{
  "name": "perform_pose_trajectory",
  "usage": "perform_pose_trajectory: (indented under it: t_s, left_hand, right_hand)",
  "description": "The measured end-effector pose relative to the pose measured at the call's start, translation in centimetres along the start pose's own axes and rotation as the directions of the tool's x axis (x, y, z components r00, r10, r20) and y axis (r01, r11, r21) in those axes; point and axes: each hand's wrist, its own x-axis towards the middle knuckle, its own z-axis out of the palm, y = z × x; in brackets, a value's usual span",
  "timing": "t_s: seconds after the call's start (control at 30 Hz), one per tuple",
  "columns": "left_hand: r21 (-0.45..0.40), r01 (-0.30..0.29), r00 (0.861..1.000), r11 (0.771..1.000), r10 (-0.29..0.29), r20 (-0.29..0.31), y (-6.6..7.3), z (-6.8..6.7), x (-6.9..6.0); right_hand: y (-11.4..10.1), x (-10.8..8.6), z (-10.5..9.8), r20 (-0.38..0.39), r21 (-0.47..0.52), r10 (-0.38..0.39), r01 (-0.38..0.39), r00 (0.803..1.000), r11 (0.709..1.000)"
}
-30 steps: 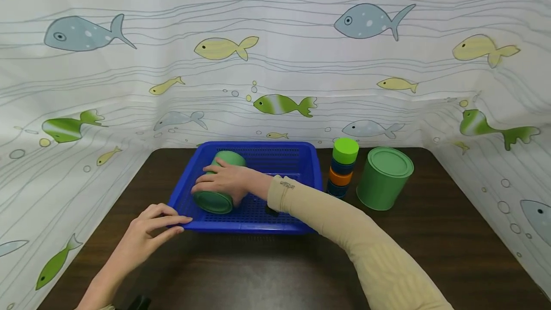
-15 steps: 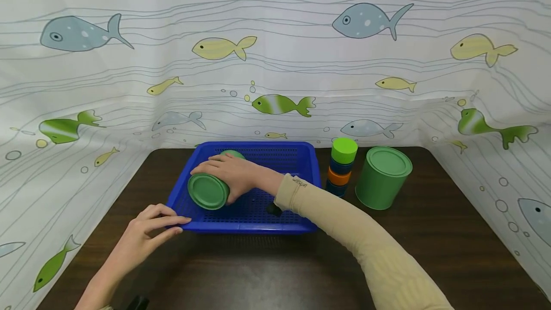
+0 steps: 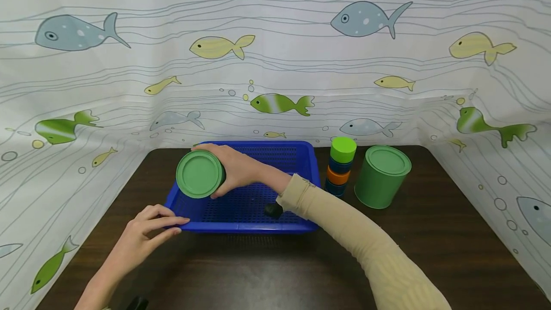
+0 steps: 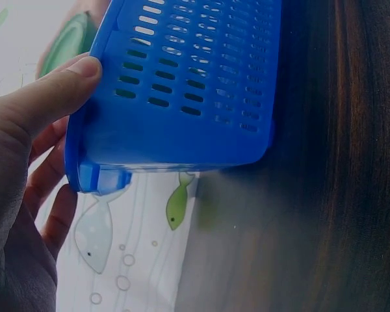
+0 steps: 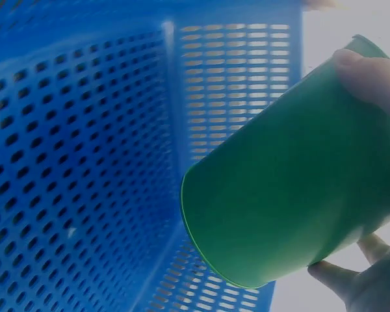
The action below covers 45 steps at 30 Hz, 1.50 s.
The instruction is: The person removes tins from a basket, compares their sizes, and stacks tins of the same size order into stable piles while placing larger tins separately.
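Note:
A green lidded can [image 3: 199,174] is in my right hand [image 3: 241,169], which grips it round the side above the left part of a blue plastic basket [image 3: 254,227]. The can's lid faces toward me in the head view. The right wrist view shows the can [image 5: 292,182] tilted, its far end over the perforated basket [image 5: 84,162], with a thumb and fingers round it. My left hand [image 3: 146,233] holds the basket's front left corner. In the left wrist view the thumb of my left hand [image 4: 16,149] lies on the outer side of the rim and the fingers are behind it.
A larger green can [image 3: 380,178] stands right of the basket. Between them rises a stack of small round pieces [image 3: 341,169], lime, navy and orange. A small dark object [image 3: 273,210] shows under the right cuff. Fish-print cloth [image 3: 275,61] surrounds the dark wooden table [image 3: 267,271].
My right hand has raised the can from inside the basket, moving it up and left, and its lid has turned more toward me. My left hand stays on the basket corner.

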Motion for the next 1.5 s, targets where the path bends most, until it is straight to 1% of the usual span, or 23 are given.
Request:
perform_pose_trajectory:
  t_s: [0.1,0.17,0.27,0.33,0.4,0.43,0.57,0.67,0.83,0.9,0.93,1.03,1.1,1.13,1.2,1.37,1.43,1.5]
  left_hand:
    - [-0.002,-0.005,1.000,1.000,0.005,-0.002,0.0,0.0,0.0]
    - [-0.004,-0.002,1.000,1.000,0.002,0.002,0.0,0.0,0.0]
    - [-0.005,0.009,1.000,1.000,-0.009,0.008,0.0,0.0,0.0]
    - [-0.007,0.012,1.000,1.000,-0.012,0.010,0.0,0.0,0.0]
    - [-0.006,0.010,1.000,1.000,-0.010,0.004,-0.1,0.0,0.0]
    - [-0.009,0.009,1.000,1.000,-0.009,0.002,-0.1,0.0,0.1]
    - [-0.018,0.001,1.000,1.000,-0.002,-0.010,0.0,0.1,0.2]
    - [-0.014,0.019,1.000,1.000,-0.019,-0.003,0.1,0.1,0.2]
    - [0.006,0.052,0.998,0.999,-0.052,0.018,0.4,0.1,0.0]
    - [0.004,0.046,0.999,0.999,-0.046,0.015,0.4,0.1,0.0]
    - [0.004,0.045,0.999,0.999,-0.045,0.013,0.3,0.1,0.0]
    - [-0.003,0.034,0.999,0.999,-0.034,0.001,0.2,0.1,-0.1]
    - [-0.004,0.021,1.000,1.000,-0.021,-0.008,0.1,0.1,0.0]
    - [-0.006,0.024,1.000,1.000,-0.024,-0.009,0.1,0.1,0.0]
    - [-0.009,0.018,1.000,1.000,-0.018,-0.014,0.1,0.1,0.0]
    - [-0.009,-0.002,1.000,1.000,0.002,-0.025,-0.1,0.3,0.0]
    - [-0.013,-0.005,1.000,1.000,0.004,-0.026,-0.2,0.3,0.0]
    - [-0.014,-0.005,1.000,1.000,0.004,-0.027,-0.2,0.3,-0.1]
  right_hand:
    - [-0.4,-0.2,-0.9,-0.054,0.067,0.018,-0.014,0.998,0.998]
    - [-0.8,-0.5,-1.6,-0.096,0.097,0.047,-0.037,0.994,0.995]
    - [-1.5,-0.8,-2.9,-0.150,0.160,0.094,-0.070,0.984,0.985]
    - [-2.1,-1.1,-4.0,-0.190,0.196,0.125,-0.087,0.974,0.977]
    - [-2.7,-1.3,-5.2,-0.226,0.243,0.146,-0.089,0.963,0.966]
    - [-3.1,-1.5,-5.8,-0.246,0.261,0.152,-0.086,0.957,0.961]
    - [-4.3,-2.3,-8.5,-0.335,0.279,0.163,-0.067,0.928,0.958]
    - [-5.3,-3.3,-10.4,-0.390,0.262,0.181,-0.080,0.903,0.962]
    - [-8.9,-5.6,-13.7,-0.435,0.276,0.249,-0.135,0.865,0.952]
    - [-10.1,-6.6,-14.9,-0.455,0.279,0.274,-0.156,0.847,0.947]
    - [-10.3,-7.0,-15.5,-0.471,0.269,0.280,-0.167,0.836,0.949]
    - [-9.7,-8.6,-17.3,-0.520,0.220,0.295,-0.208,0.802,0.953]
    - [-9.2,-9.9,-18.6,-0.550,0.198,0.311,-0.241,0.775,0.950]
    - [-8.9,-10.6,-19.2,-0.566,0.193,0.318,-0.253,0.761,0.948]
    - [-8.7,-12.0,-20.4,-0.596,0.193,0.336,-0.276,0.729,0.941]
    - [-9.2,-15.8,-22.9,-0.667,0.207,0.388,-0.342,0.636,0.917]
    - [-9.4,-17.4,-23.7,-0.693,0.210,0.410,-0.379,0.593,0.901]
    - [-9.5,-18.9,-24.2,-0.716,0.203,0.419,-0.408,0.558,0.890]
